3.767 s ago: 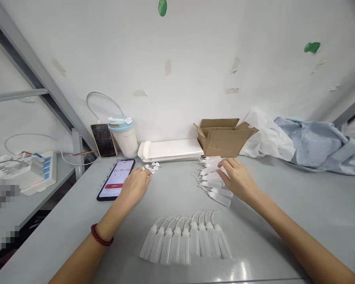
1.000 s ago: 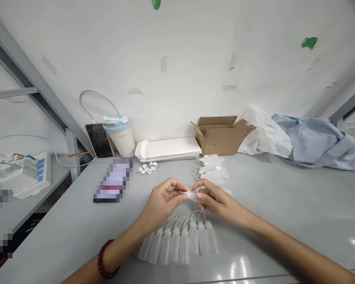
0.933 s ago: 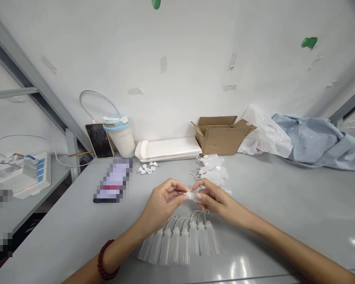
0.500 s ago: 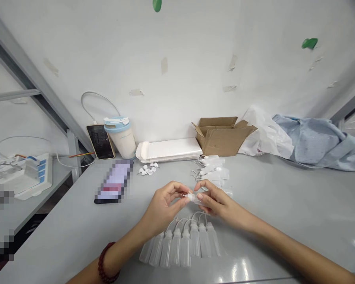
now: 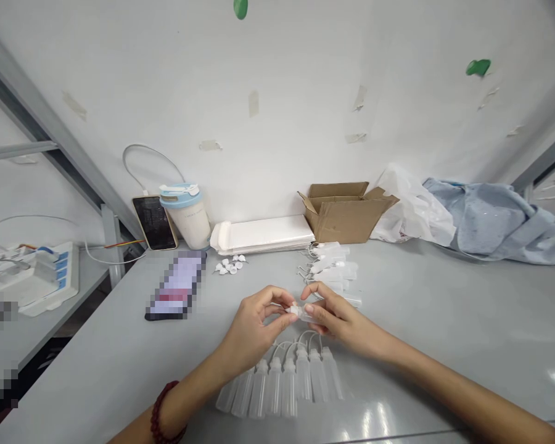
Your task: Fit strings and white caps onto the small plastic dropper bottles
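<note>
Between my hands is a small translucent bottle (image 5: 309, 316). My left hand (image 5: 261, 320) pinches a white cap (image 5: 295, 310) at the bottle's neck with thumb and fingers. Around the bottle's body are the fingers of my right hand (image 5: 340, 317), its index finger arched above. Just below lie several clear bottles (image 5: 274, 387) in a row, thin white tubes curving from their tops. Beyond my hands is a pile of more bottles (image 5: 335, 268). A small group of white caps (image 5: 230, 264) sits farther left.
A pixelated phone (image 5: 178, 287) lies on the grey table (image 5: 444, 320). Along the wall stand another phone (image 5: 155, 223), a cup (image 5: 189, 219), white flat packs (image 5: 266, 234), an open cardboard box (image 5: 346, 221), a plastic bag (image 5: 411, 209) and blue cloth (image 5: 490, 219). A power strip (image 5: 50, 283) is at left.
The view has shifted slightly. My left fingers have shifted a little around the cap at the bottle's neck; my right hand keeps its hold on the bottle.
</note>
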Demonstrator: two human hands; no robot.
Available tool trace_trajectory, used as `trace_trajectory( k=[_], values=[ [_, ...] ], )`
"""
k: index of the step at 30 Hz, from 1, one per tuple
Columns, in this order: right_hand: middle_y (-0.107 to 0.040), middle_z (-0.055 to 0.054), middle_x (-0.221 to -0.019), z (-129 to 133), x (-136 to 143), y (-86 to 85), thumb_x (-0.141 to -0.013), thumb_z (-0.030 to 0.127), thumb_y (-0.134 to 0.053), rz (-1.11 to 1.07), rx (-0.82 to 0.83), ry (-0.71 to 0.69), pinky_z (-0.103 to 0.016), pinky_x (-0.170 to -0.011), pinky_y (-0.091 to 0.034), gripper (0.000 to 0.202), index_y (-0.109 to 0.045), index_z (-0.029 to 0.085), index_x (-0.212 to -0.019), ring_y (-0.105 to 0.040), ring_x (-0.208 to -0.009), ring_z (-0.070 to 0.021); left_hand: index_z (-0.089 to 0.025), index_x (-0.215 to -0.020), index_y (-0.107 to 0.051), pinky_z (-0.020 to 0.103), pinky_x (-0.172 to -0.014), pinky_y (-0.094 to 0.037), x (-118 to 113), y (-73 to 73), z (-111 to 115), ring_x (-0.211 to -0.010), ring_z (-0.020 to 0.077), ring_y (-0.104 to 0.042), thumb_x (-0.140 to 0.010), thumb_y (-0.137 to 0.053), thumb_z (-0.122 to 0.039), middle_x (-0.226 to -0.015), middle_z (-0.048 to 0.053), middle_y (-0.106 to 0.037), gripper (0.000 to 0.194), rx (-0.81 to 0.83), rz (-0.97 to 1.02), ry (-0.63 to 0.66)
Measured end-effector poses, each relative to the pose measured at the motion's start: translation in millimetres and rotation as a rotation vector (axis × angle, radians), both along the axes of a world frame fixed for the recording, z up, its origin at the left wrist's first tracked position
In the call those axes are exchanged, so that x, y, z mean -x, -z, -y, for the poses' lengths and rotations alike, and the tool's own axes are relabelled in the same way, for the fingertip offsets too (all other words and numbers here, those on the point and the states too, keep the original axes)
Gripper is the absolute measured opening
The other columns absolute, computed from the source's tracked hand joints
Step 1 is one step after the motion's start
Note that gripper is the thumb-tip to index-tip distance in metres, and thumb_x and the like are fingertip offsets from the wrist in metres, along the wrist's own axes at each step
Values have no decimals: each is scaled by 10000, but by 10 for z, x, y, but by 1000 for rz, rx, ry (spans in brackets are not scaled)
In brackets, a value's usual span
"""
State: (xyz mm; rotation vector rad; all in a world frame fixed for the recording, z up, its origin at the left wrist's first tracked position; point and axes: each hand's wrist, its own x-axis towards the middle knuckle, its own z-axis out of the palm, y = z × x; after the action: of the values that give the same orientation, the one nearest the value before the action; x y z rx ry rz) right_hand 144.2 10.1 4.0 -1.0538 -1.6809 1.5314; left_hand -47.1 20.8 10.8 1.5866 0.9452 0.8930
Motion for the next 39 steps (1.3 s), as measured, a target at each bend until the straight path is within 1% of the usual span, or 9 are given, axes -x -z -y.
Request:
trace_trajectory(
  k=[3, 10, 18, 23, 25, 29, 31, 36, 39],
  values=[
    [-370, 90, -564, -6, -11, -9, -911, 455, -412, -38, 63, -9, -187, -454, -227, 259, -382, 216, -1005, -288, -492, -74, -167, -853, -573, 305, -838, -487, -9, 2, 1, -874, 161, -590, -761, -617, -169, -888, 24, -602, 102, -49, 10, -6],
    [-387, 84, -571, -8, -8, -38, -899, 482, -425, -53, 88, -3, -192, -455, -230, 281, -388, 222, -999, -282, -489, -74, -165, -1024, -529, 310, -821, -492, -5, 21, -16, -853, 151, -596, -801, -597, -235, -859, 25, -611, 244, 70, 56, 9],
    [-311, 94, -551, 4, -17, -43, -894, 501, -430, -165, 338, -97, -177, -419, -154, 268, -390, 245, -965, -198, -466, -66, -171, -853, -520, 282, -773, -494, 29, -26, 20, -809, 138, -587, -826, -562, -196, -851, 12, -572, 56, -89, -36, 85],
    [-327, 102, -538, 6, 1, -64, -889, 487, -440, -227, 496, -42, -163, -387, -152, 260, -371, 237, -896, -154, -423, -47, -176, -831, -491, 300, -816, -486, 12, -46, 35, -840, 143, -584, -829, -547, -179, -872, 18, -575, 56, -123, -31, 97],
    [-342, 104, -517, -2, 13, -50, -887, 494, -432, -175, 410, -8, -171, -387, -198, 270, -376, 230, -882, -203, -398, -48, -176, -847, -487, 297, -806, -485, 7, -38, 29, -833, 142, -587, -831, -550, -195, -868, 16, -573, 67, -88, -43, 66],
    [-419, 65, -571, -15, 17, -11, -855, 426, -517, 83, -60, 102, -201, -458, -293, 239, -478, 196, -909, -375, -479, -81, -181, -840, -454, 280, -738, -490, 11, -3, -6, -794, 137, -579, -827, -561, -246, -813, 2, -561, 126, -20, -10, -41],
    [-463, 35, -641, -10, 9, 0, -859, 371, -521, 206, -237, 160, -212, -500, -326, 204, -528, 181, -935, -435, -553, -101, -185, -883, -431, 281, -735, -492, 14, 8, -27, -787, 136, -584, -812, -581, -261, -815, 0, -572, 182, 22, 46, -83],
    [-488, 26, -634, 14, -3, 8, -893, 311, -456, 276, -381, 249, -229, -521, -362, 194, -543, 168, -990, -472, -558, -117, -180, -1181, -284, 272, -621, -495, 24, -28, -84, -672, 141, -611, -821, -570, -332, -767, -4, -597, 485, 174, 80, -190],
    [-514, 23, -638, 17, -1, 12, -899, 313, -444, 255, -416, 296, -228, -512, -368, 202, -528, 168, -1012, -467, -540, -116, -157, -1208, -297, 265, -535, -481, 32, -46, -111, -586, 137, -596, -842, -522, -409, -751, 9, -587, 498, 338, 53, -131]
  ],
)
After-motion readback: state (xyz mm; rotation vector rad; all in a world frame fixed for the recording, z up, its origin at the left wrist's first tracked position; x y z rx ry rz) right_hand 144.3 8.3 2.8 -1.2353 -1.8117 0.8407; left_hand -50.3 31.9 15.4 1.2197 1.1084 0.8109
